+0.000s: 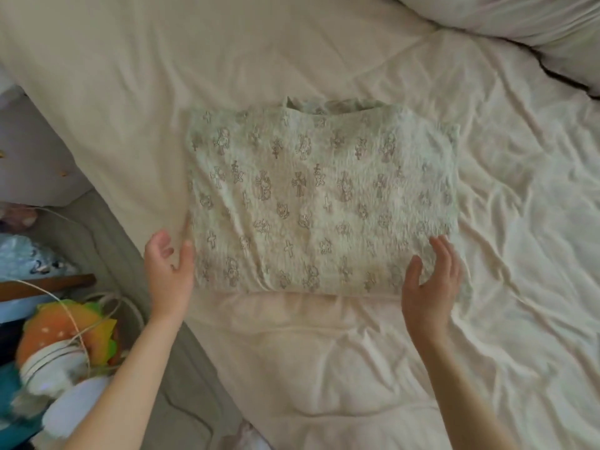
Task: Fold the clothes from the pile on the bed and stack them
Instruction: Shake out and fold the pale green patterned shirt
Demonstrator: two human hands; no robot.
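A folded top (321,199) of pale, crinkled fabric printed with small cross and flower-like motifs lies flat on the cream bedsheet (357,352), forming a rough rectangle with its neckline at the far edge. It sits near the middle of the bed, with rumpled sheet on all sides of it.

The left hand (170,264) is at the top's near left corner, just off the fabric's left edge. Its fingers are loosely spread and relaxed, gripping nothing; the thumb lies against or right beside the folded edge, though actual contact cannot be told. The right hand (430,280) is at the top's near right corner, over the fabric itself. Its fingers are straight and apart, the thumb held away from them, and nothing is pinched; whether the fingertips touch the cloth cannot be told. The top thus lies between the two hands, reaching away from both toward the far side of the bed.

Beyond the top's far right corner, a pillow (519,17) rests at the edge of the sheet. Left of the top, past the bed's edge, a burger-shaped plush toy (71,329) sits among blurred clutter, with a thin cord (69,319) looped over it.
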